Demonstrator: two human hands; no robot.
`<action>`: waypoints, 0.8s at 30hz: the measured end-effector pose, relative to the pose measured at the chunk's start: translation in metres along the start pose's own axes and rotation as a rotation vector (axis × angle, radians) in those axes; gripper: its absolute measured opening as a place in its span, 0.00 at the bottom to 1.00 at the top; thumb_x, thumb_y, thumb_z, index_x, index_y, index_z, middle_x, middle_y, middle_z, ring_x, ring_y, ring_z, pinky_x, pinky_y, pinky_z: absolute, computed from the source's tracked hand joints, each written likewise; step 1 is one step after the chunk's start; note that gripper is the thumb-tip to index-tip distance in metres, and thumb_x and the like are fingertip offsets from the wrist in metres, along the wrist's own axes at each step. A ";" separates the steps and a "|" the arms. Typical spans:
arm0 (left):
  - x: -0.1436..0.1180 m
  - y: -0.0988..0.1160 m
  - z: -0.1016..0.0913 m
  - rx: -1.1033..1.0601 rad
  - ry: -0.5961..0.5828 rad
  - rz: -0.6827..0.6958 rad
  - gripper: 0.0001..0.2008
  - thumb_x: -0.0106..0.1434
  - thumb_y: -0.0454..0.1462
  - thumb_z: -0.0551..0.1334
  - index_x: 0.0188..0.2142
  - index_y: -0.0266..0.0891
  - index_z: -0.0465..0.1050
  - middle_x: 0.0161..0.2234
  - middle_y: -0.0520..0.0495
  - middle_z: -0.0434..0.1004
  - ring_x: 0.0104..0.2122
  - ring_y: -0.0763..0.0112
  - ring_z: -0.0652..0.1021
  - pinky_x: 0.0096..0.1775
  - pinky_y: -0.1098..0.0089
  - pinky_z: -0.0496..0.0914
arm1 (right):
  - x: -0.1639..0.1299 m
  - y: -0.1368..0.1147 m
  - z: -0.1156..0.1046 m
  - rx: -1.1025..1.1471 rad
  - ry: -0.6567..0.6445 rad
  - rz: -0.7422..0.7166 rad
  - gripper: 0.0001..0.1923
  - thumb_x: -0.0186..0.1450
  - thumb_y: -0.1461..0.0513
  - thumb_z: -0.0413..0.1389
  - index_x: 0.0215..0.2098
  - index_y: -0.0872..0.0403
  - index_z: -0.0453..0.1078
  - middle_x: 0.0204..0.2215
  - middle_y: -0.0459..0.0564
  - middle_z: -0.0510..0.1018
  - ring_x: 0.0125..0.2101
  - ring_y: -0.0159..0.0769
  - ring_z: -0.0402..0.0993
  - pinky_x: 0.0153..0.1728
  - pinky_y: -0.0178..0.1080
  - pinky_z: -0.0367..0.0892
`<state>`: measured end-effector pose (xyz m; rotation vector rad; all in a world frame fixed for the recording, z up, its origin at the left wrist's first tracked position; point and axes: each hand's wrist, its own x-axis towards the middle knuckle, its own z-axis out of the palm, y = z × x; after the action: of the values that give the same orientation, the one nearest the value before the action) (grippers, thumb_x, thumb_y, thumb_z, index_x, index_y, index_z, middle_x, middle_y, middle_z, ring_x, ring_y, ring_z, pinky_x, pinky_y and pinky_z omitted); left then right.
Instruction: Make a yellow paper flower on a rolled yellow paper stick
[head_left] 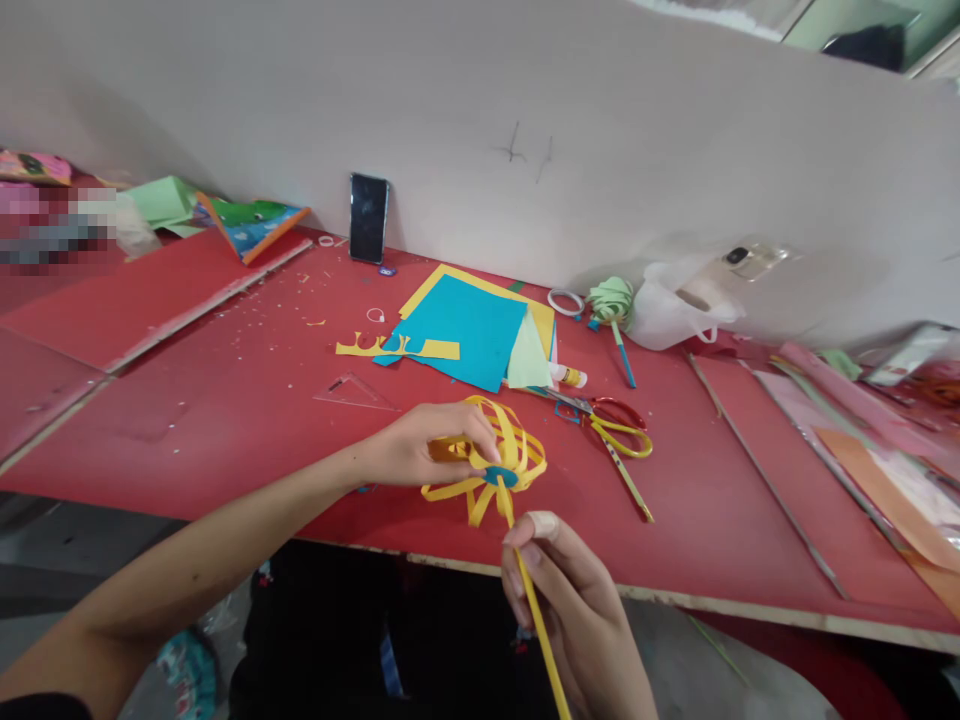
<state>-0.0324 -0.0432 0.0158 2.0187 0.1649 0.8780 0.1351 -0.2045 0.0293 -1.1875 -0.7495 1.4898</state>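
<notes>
Pale wall (pixel 300 130) at the back w/ a red table (pixel 697 530) set against it. On the table, mid-way back, a blue sheet (pixel 461 325) lies over a yellow sheet (pixel 420 290), scissors (pixel 581 403) nearer, to the right.

At the front edge, the person's L hand (pixel 431 440) & R hand (pixel 566 590) are both busy. L fingers are narrow, pinching at the edge of a small blue disc; R fingers are closed on a thin yellow stick (pixel 535 610), well below its top end. The yellow loops (pixel 512 432), a round cage of paper strips, sit btwn L hand & the near part of the table, w/ the blue disc (pixel 491 473) on the side facing the person. Stick's top meets the disc.

Step in hand, I'd say: seating stick against disc. Next move prob. calls for a steady L pinch, stick kept square to the disc & light pressure, b/c the thin strips would bend or crush easily.

Hard to see: whether stick & disc are glued or only touching – can't tell. L fingers cover part of the loops; stick's lower end runs out of view at the bottom. Also can't tell if the loops rest on the table or hang just above it.
</notes>
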 end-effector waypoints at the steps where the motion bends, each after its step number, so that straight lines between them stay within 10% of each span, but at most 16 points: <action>1: 0.000 0.001 0.001 -0.002 -0.010 0.014 0.05 0.63 0.33 0.63 0.40 0.39 0.73 0.38 0.43 0.77 0.40 0.68 0.77 0.44 0.66 0.73 | 0.001 0.001 0.000 -0.011 0.001 -0.010 0.13 0.64 0.52 0.60 0.34 0.53 0.70 0.20 0.42 0.68 0.20 0.26 0.62 0.22 0.32 0.53; 17: -0.002 0.013 0.001 -0.060 -0.104 0.080 0.09 0.60 0.31 0.65 0.41 0.42 0.73 0.39 0.44 0.79 0.41 0.68 0.79 0.43 0.67 0.74 | -0.008 -0.002 -0.008 0.175 -0.112 0.101 0.08 0.66 0.57 0.57 0.34 0.54 0.70 0.19 0.41 0.64 0.16 0.21 0.55 0.18 0.29 0.48; 24: 0.001 0.003 -0.016 0.040 0.332 -0.155 0.06 0.67 0.37 0.57 0.39 0.39 0.72 0.35 0.46 0.77 0.35 0.71 0.77 0.38 0.69 0.73 | -0.011 0.006 -0.017 0.170 -0.143 0.053 0.10 0.65 0.56 0.58 0.31 0.55 0.70 0.18 0.41 0.61 0.16 0.22 0.52 0.17 0.30 0.46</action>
<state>-0.0427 -0.0339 0.0239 1.8554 0.5206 1.1114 0.1483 -0.2187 0.0218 -0.9882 -0.6756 1.6613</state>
